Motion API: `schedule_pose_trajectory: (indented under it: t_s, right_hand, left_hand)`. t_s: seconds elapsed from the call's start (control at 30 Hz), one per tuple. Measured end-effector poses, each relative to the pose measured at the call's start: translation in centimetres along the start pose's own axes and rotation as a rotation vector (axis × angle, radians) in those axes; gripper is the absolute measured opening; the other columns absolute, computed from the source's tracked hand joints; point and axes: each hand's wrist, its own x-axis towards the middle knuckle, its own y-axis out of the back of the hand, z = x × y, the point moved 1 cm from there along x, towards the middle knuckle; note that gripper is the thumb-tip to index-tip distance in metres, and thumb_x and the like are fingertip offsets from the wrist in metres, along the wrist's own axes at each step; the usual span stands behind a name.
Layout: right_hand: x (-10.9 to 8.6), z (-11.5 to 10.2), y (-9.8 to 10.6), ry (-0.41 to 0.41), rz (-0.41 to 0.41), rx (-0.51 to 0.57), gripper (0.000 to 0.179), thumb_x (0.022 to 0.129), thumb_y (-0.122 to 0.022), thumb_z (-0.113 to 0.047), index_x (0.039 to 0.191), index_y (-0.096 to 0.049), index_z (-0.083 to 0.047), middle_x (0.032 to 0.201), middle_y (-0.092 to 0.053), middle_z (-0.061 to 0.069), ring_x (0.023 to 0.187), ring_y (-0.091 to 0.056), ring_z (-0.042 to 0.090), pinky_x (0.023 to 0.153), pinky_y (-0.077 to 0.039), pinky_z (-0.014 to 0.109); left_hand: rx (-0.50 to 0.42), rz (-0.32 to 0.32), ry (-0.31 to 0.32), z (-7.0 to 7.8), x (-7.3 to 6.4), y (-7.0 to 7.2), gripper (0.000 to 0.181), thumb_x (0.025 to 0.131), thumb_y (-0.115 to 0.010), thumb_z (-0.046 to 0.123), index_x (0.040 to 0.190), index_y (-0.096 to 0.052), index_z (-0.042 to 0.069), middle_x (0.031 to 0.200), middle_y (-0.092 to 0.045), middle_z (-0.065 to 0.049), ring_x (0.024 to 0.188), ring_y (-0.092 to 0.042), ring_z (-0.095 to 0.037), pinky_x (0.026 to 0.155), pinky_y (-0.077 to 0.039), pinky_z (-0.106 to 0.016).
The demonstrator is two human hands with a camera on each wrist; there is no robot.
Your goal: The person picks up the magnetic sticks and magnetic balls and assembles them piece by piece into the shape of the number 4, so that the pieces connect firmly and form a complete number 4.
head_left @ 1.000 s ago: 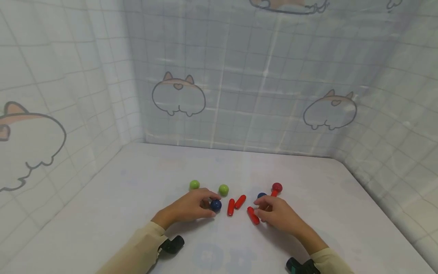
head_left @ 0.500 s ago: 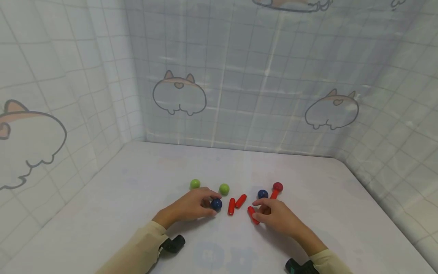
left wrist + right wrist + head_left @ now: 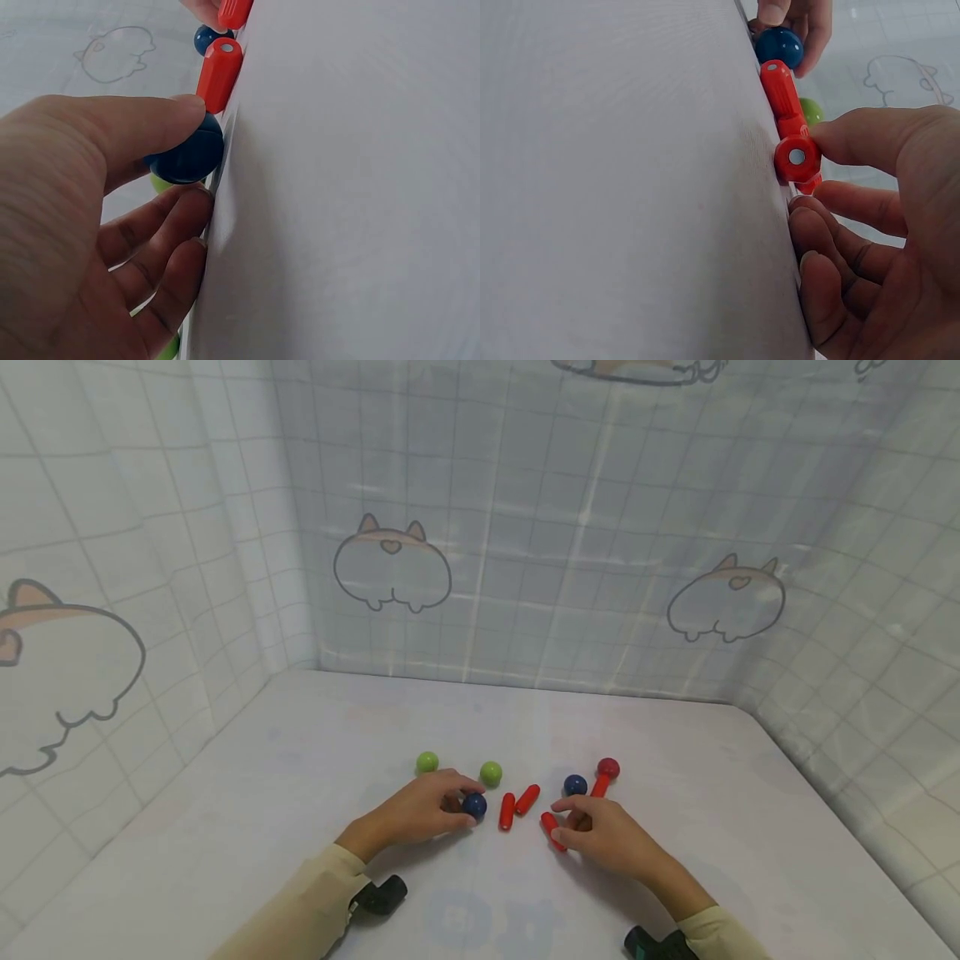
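My left hand (image 3: 420,808) pinches a shiny dark blue ball (image 3: 475,807) at the table surface, with the thumb across it in the left wrist view (image 3: 189,154). The other left fingers curl loosely beneath. To the right, my right hand (image 3: 611,837) holds a short red rod (image 3: 551,827) between thumb and index finger. A silver disc shows in the rod's end (image 3: 796,157) in the right wrist view. Two more red rods, one upright in view (image 3: 507,811) and one slanted (image 3: 528,799), lie between the hands.
Behind the left hand sit two green balls, a left one (image 3: 427,762) and a right one (image 3: 491,773). Beyond the right hand are another blue ball (image 3: 575,785) and a red ball (image 3: 608,768) at the end of a red rod (image 3: 599,787). Patterned curtains (image 3: 525,527) surround the white table (image 3: 337,718).
The right hand has shifted slightly left over its red rod, and the blue ball behind it shows more fully. The left hand stays almost still at its blue ball.
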Motion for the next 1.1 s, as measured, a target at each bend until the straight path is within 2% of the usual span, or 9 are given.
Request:
schedule_pose_trajectory:
  t_s: [0.67,1.1]
  right_hand:
    - [-0.15,0.09,-0.08,0.036,-0.037,-0.022,0.035,0.088,-0.077,-0.026,0.120,-0.070,-0.015,0.081,-0.063,-0.005,0.077,-0.058,0.016,0.064,-0.053,0.028]
    - [-0.19,-0.05,-0.17,0.063,-0.058,-0.044,0.032,0.088,-0.076,-0.021,0.119,-0.072,-0.015,0.079,-0.062,-0.006,0.074,-0.058,0.017,0.061,-0.052,0.029]
  left_hand:
    - [0.060,0.031,0.032,0.53,0.03,-0.27,0.040,0.088,-0.078,0.026,0.126,-0.067,0.018,0.105,-0.062,0.012,0.092,-0.058,-0.010,0.080,-0.052,-0.029]
    - [0.056,0.040,0.048,0.52,-0.09,-0.27,0.040,0.092,-0.074,0.027,0.130,-0.066,0.018,0.108,-0.063,0.011,0.091,-0.057,-0.010,0.081,-0.052,-0.032]
